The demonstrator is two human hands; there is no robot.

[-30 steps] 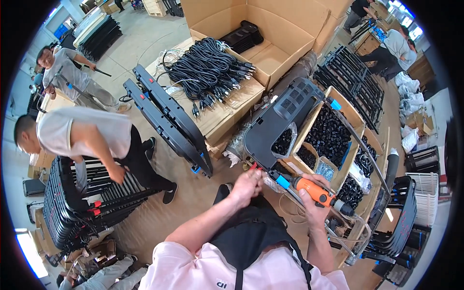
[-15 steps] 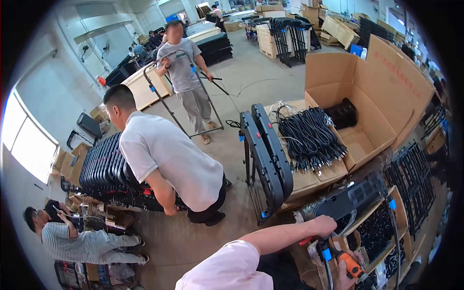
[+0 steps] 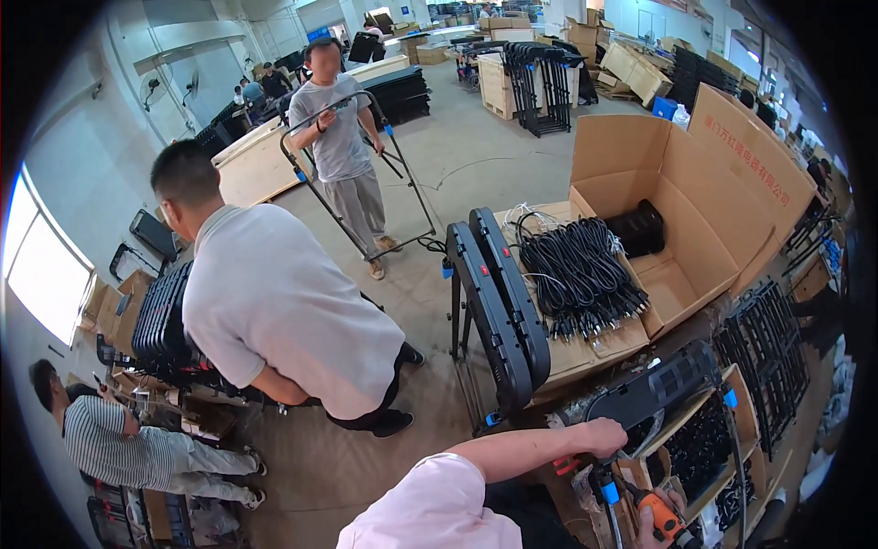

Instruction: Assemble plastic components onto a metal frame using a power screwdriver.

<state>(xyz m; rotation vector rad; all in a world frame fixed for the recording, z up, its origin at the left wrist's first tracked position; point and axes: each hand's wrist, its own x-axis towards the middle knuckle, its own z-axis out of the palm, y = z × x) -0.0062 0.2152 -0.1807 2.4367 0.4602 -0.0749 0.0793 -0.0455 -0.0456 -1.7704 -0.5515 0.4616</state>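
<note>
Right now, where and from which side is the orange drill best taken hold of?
Probably around the middle of the orange drill, from the wearer's near side. Its thick, rounded body slants away to the lower right, and the right hand wraps it there, thumb on its left.

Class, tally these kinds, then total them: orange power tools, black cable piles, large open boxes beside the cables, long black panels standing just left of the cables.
Orange power tool: 1
Black cable pile: 1
Large open box: 1
Long black panels: 2
Total: 5
</note>
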